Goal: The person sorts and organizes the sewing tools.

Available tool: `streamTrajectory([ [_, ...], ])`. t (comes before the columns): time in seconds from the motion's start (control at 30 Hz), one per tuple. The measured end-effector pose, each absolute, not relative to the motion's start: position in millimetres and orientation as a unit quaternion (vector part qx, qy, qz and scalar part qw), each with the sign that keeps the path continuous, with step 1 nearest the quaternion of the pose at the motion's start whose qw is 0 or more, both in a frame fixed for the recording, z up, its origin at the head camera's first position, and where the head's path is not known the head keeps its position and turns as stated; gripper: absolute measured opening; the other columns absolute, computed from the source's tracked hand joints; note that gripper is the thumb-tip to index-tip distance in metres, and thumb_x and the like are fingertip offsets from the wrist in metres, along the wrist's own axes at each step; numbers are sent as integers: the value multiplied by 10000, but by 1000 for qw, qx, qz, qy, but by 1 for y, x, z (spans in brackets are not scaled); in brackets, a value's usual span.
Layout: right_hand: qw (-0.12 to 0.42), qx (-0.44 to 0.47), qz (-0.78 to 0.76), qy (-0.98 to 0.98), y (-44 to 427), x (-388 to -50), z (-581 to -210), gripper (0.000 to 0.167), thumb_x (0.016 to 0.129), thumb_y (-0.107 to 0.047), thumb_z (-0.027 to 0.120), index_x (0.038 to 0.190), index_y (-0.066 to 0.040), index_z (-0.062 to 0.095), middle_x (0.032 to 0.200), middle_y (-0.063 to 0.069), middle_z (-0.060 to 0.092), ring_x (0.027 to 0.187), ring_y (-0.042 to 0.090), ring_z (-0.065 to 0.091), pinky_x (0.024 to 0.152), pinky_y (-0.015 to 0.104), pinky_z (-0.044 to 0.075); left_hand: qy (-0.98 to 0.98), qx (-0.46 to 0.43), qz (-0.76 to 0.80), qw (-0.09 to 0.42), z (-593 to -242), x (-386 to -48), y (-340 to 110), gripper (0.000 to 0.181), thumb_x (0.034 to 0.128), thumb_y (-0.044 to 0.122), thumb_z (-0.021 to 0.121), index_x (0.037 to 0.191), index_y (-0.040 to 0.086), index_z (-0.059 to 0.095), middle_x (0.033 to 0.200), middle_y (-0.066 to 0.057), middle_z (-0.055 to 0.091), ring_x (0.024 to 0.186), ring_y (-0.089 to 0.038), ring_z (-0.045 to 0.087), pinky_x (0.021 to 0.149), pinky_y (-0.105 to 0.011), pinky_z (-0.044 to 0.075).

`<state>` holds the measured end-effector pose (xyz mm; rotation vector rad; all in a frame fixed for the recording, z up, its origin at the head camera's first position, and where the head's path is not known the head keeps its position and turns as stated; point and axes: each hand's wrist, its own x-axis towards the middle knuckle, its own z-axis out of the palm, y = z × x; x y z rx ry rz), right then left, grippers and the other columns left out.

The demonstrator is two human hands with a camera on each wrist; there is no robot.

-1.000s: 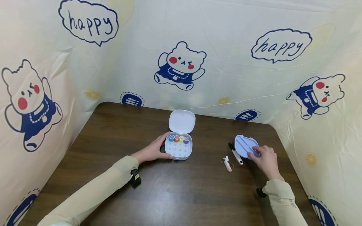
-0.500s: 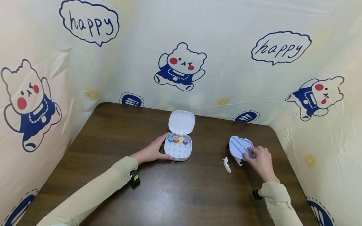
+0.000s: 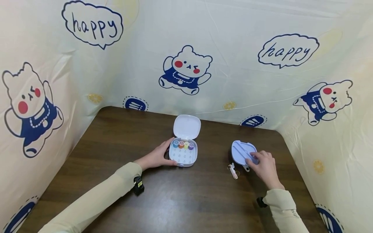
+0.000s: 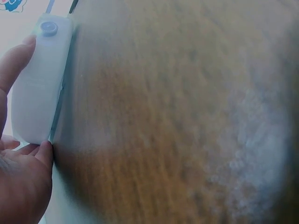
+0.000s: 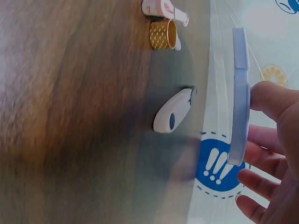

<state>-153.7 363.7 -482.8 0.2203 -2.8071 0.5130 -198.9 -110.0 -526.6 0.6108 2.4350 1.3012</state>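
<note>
Moving left across the scene, the right hand [image 3: 263, 165] has brought along the pale blue, flat plastic piece with rounded corners and grooves [image 3: 242, 152], which is closer to the box than it was a second ago. The blue piece now hides most of the long black and white tool [image 3: 246, 168]; only its white end peeks out. To me, that means the carrying part of the work is going on and not done, since the right hand has not let go.

The left hand [image 3: 157, 157] has stayed put, clamped on the white, rounded plastic box [image 3: 189, 164]. The box's lid [image 3: 187, 127] is up, and four small round spools [image 3: 181, 144], blue, orange, yellow and purple, sit in its back row.

From the head, I cannot tell how high the blue piece is. The right wrist view shows it from the edge, held up off the dark brown surface [image 5: 70, 116] in a pinch. That view also shows a wide, dotted gold band [image 5: 160, 35] by the small pink and white thing [image 5: 161, 8]; from the head it looks like just a thin loop. The left wrist view shows a round button [image 4: 48, 28] on the box's front, but no spools.
</note>
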Motion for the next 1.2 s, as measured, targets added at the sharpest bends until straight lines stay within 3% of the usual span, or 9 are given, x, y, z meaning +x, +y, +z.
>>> streamTrajectory([
  [0.9, 156, 113, 180, -965, 323, -147, -473, 348, 849, -216, 848, 1067, 40, 756, 922, 148, 652, 979, 410, 530, 818, 518, 363, 855, 204, 449, 161, -531, -198, -109, 1204, 819, 478, 884, 1674, 94, 128, 1668, -216, 259, 1519, -387, 296, 1215, -587, 271],
  [1.2, 138, 118, 187, -965, 308, -149, -471, 341, 859, -219, 850, 1081, 23, 759, 927, 130, 655, 1011, 399, 533, 842, 509, 375, 854, 201, 450, 166, -528, -199, -109, 1204, 814, 477, 888, 1677, 116, 129, 1668, -198, 265, 1514, -373, 306, 1214, -587, 274],
])
